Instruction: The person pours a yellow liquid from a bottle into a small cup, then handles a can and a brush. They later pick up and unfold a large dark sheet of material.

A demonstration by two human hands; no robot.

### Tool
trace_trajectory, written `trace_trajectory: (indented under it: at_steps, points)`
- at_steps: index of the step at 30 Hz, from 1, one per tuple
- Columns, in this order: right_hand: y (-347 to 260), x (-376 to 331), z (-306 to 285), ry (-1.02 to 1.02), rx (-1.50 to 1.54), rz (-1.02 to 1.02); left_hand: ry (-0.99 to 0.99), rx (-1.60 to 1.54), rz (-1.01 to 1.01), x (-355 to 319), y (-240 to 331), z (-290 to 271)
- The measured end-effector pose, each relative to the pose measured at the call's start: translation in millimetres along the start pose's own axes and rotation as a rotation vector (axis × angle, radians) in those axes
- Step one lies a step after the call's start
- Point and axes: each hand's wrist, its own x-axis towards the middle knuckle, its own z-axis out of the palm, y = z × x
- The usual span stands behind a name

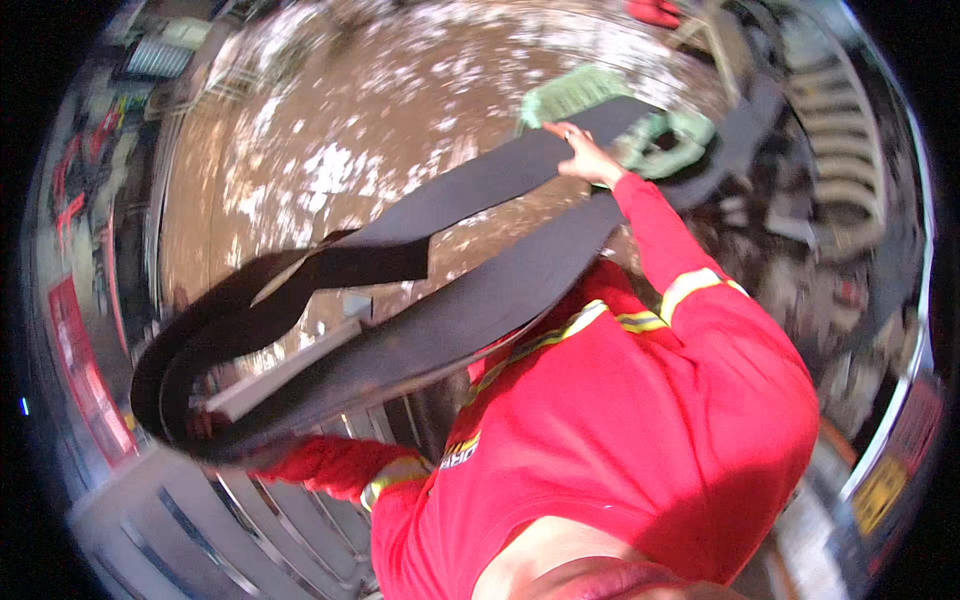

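Note:
A long, wide black rubber belt point(480, 180) hangs in a stretched loop in front of my chest, curling round at the far left and running off past the right. My right hand point(588, 160) grips the belt's upper run, its index finger stretched along the surface. My left sleeve point(330, 465) reaches under the curled left end of the belt; the hand itself is hidden behind it. A pale green plastic crate point(575, 92) stands behind the belt, and a light green object with openings point(668, 143) lies just beyond my right hand.
Brown ground with bright patches point(390, 110) spreads ahead, blurred by motion. A light grey slatted panel point(210, 530) is at lower left. Along the right stands a ribbed, beige curved piece point(840, 150) among clutter. A red panel point(92, 365) lies at the left edge.

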Motion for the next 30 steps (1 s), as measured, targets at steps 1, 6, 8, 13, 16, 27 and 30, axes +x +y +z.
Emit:
trace_trajectory:
  at_steps: [1,6,8,13,16,27,30]
  points:
    - [-42.4,7.0,26.1,-0.175,-0.086,-0.018,0.027,-0.024,-0.005,17.1,-2.9,-24.7]
    - [-164.5,78.6,158.2,-0.505,-0.322,-0.236,0.147,-0.111,0.058,110.3,-10.2,-142.8]
    - [-185.3,97.2,199.0,-0.511,-0.403,-0.269,0.205,-0.054,0.123,130.2,-8.2,-180.2]
    - [-212.7,172.2,244.5,-0.455,-0.092,-0.125,0.157,0.490,0.354,208.2,-1.2,-213.1]
    - [-236.6,246.9,238.4,-0.427,0.103,-0.001,0.136,0.352,0.247,283.2,-29.6,-267.2]
    - [-448.3,478.9,271.4,-0.214,-0.275,-0.291,0.147,-0.064,-0.505,469.9,-134.1,-347.0]
    - [-507.3,550.9,314.5,-0.240,-0.309,-0.449,0.210,0.032,-0.451,538.1,-155.3,-391.2]
